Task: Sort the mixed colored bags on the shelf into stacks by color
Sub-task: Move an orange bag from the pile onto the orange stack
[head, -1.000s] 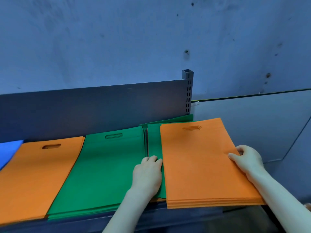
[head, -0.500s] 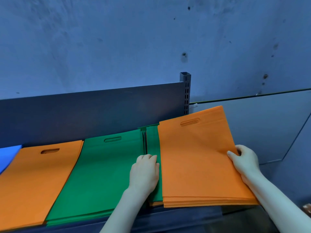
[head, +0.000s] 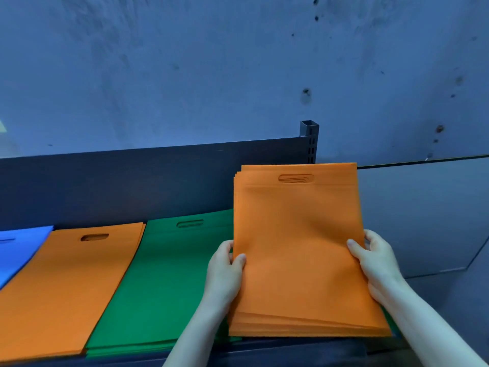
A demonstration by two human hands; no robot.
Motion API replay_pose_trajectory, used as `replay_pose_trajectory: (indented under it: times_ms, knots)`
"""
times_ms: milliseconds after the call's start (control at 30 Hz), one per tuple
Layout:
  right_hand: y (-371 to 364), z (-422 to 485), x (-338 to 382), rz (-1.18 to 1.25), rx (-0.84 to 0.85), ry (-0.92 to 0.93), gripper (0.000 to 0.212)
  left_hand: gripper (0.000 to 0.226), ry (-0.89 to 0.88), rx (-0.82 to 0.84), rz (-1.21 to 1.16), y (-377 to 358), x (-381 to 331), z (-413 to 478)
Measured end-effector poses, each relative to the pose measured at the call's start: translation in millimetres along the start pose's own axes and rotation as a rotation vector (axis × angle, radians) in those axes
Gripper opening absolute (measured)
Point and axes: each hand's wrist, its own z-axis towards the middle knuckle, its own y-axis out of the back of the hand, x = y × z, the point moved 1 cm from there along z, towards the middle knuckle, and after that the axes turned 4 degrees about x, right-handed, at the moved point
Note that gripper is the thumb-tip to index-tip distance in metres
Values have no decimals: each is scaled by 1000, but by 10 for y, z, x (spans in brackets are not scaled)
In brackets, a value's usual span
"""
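At the shelf's (head: 264,352) right end | I see both hands, left (head: 223,272) and right (head: 375,263), grip closed on the orange bundle (head: 299,247) | light, floppy, slippery; I'd pinch mid-edges.

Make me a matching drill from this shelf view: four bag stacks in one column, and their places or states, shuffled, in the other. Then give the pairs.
Column 1
1. blue stack
2. flat orange stack
3. green stack
4. raised orange stack

Column 2
A. gripped at both side edges by the left hand and right hand
B. lying between two orange stacks
C. at the far left, cut off by the frame
D. lying between blue and green

Pairs: 1-C, 2-D, 3-B, 4-A
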Motion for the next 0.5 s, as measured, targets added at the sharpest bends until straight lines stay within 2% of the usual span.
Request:
replay_pose_trajectory:
  times_ms: [67,200,300,500]
  knots:
    - [-64,-21,-3,-16,80,-21,28,25,13,-40,-24,72,18,-23]
    - [-203,-93,-47,14,221,-82,13,26,26,-98,-24,237,55,-91]
    - [-316,-171,-152,-79,303,-68,16,28,43,-164,-26,370,94,-134]
    - [-604,-277,-142,-89,277,93,23,22,153,-214,-80,597,105,-440]
